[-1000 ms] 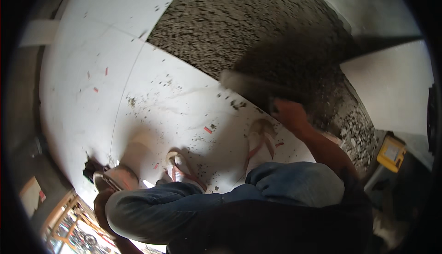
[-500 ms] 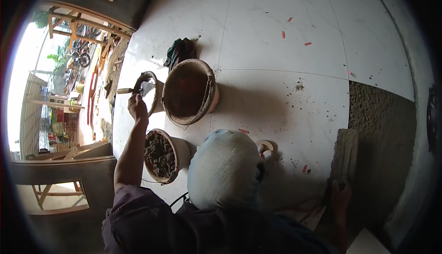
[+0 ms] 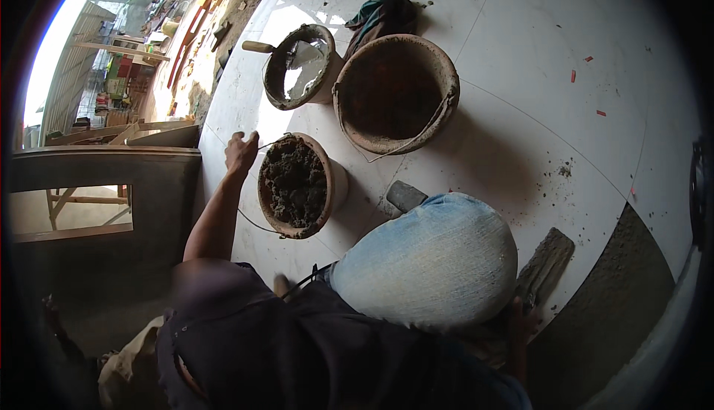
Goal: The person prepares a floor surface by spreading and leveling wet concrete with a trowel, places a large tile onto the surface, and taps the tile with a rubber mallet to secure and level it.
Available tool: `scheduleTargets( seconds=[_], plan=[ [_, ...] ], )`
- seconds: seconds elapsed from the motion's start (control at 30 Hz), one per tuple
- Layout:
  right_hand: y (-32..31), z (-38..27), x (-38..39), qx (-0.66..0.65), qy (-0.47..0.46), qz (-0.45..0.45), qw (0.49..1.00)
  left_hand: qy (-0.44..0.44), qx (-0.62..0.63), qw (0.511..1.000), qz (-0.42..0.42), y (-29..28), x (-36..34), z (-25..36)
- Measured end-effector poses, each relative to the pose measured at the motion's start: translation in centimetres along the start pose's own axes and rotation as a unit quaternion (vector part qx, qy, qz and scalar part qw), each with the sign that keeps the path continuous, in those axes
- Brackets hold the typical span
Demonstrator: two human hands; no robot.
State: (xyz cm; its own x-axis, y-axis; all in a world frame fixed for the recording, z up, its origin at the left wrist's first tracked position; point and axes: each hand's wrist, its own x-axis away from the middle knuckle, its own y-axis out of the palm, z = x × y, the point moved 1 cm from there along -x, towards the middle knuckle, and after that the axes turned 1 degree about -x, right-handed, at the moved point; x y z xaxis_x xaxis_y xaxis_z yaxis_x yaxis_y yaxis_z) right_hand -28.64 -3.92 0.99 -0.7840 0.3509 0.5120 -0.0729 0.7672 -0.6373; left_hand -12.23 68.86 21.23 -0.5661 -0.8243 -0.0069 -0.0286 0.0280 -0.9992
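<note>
Mortar bucket [image 3: 338,188] at left could tip if the spread left hand [image 3: 242,153] beside it pulled sideways; whether the right hand [image 3: 520,322] grips the trowel [image 3: 548,265], I cannot tell.

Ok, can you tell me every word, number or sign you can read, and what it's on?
There are none I can read.
Mix-filled bucket, big bucket, small bucket: no writing visible.
Trowel: none visible.
Red scraps on the white floor: too small to tell.
Clutter outside: too small and blurred to read.
</note>
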Motion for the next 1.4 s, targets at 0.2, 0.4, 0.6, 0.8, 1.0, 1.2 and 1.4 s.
scheduleTargets(
  seconds=[0.2,0.4,0.6,0.8,1.0,1.2,1.4],
  plan=[
    [-4.3,-2.7,-1.2,0.027,-0.067,-0.07,0.995,-0.204,0.191,0.927,-0.252,3.1,-3.6,-11.2],
    [-8.1,-7.1,-3.4,0.015,-0.081,-0.004,0.997,-0.032,0.197,0.934,-0.296,11.3,-5.4,7.7],
    [-7.5,-8.3,-3.1,-0.048,-0.183,-0.065,0.98,0.157,0.164,0.938,-0.263,8.9,1.7,22.4],
    [-10.7,-3.0,0.6,-0.111,-0.129,-0.056,0.984,0.315,0.146,0.913,-0.217,1.9,9.5,31.7],
    [-9.7,1.7,6.5,-0.285,-0.122,0.061,0.949,0.461,0.122,0.869,-0.136,-8.8,17.9,37.4],
    [-3.7,4.0,11.1,-0.459,-0.059,0.005,0.887,0.609,0.095,0.785,-0.062,-20.7,30.2,40.8],
    [-0.8,2.5,10.9,-0.596,-0.131,-0.086,0.788,0.753,0.048,0.655,-0.035,-30.1,47.0,40.4]
  ],
)
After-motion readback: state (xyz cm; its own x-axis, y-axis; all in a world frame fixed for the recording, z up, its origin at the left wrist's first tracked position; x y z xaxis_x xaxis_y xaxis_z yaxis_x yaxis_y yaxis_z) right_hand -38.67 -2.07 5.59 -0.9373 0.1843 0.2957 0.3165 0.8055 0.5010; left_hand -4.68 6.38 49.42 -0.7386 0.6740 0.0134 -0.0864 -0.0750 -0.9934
